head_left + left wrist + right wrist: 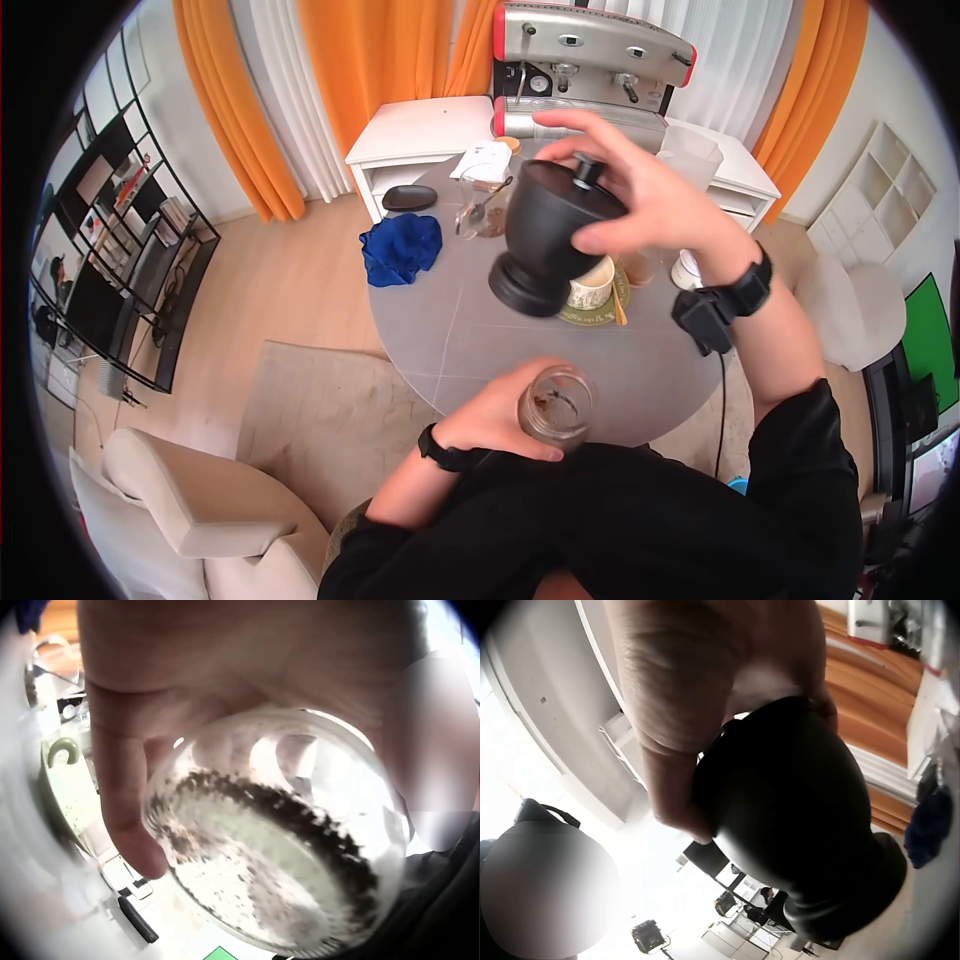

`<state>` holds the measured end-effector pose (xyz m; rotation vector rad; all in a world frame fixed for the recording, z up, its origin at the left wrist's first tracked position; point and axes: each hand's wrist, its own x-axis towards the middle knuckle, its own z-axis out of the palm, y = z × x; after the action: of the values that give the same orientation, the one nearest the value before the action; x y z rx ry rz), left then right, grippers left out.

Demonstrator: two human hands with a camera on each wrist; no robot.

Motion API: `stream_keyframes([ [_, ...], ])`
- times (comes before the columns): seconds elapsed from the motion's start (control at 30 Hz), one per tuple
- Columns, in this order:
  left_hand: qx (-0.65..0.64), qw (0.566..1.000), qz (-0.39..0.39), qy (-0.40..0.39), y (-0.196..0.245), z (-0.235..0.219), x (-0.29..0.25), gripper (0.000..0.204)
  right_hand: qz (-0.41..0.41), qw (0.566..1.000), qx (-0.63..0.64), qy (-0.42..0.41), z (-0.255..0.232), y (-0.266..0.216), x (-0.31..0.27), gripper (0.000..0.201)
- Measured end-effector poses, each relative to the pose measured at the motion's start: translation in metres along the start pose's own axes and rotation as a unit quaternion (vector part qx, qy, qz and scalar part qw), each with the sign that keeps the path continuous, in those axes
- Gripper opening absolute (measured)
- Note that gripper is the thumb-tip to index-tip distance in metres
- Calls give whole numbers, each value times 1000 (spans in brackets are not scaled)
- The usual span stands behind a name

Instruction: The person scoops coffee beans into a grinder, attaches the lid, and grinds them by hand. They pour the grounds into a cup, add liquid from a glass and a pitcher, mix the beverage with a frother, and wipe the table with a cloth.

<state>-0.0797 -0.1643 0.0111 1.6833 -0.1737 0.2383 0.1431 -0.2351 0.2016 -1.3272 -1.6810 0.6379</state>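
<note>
In the head view my right hand [655, 200] grips the wide upper part of a black hand coffee grinder [560, 225] above the table. The grinder is tilted, its flared foot towards the lower left, and a short shaft stands out of its top. The right wrist view shows the thumb and fingers around the dark body [787, 795]. Near my body, my left hand [490, 410] holds a clear glass jar [558, 405], its fingers around the side. Dark brown grounds [292, 810] cling to the inside of the jar in the left wrist view.
On the grey round table [470, 350] are a patterned cup [592, 290] on a green saucer [600, 318] with a gold spoon, a blue cloth [400, 248], a black oval object [410, 197] and glassware with a spoon [490, 200]. An espresso machine [590, 60] stands behind.
</note>
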Motion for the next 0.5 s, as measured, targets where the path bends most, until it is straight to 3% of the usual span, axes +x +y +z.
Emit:
stream_keyframes([
  [0.07,32,999,-2,40,12,-2,-5,89,48,989,-125,67,11,29,17,98],
  [0.13,180,975,6,131,18,-4,-9,92,75,976,-161,124,34,63,33,97],
  [0.2,220,959,21,177,26,-5,-14,93,51,939,-297,167,56,121,51,103],
  [0.27,260,939,35,220,30,-10,-17,93,125,923,-336,137,73,139,61,104],
  [0.33,319,899,94,285,31,-16,-20,92,135,921,-342,128,86,157,69,104],
  [0.5,340,876,107,326,33,-28,-21,90,163,904,-378,114,107,181,78,106],
])
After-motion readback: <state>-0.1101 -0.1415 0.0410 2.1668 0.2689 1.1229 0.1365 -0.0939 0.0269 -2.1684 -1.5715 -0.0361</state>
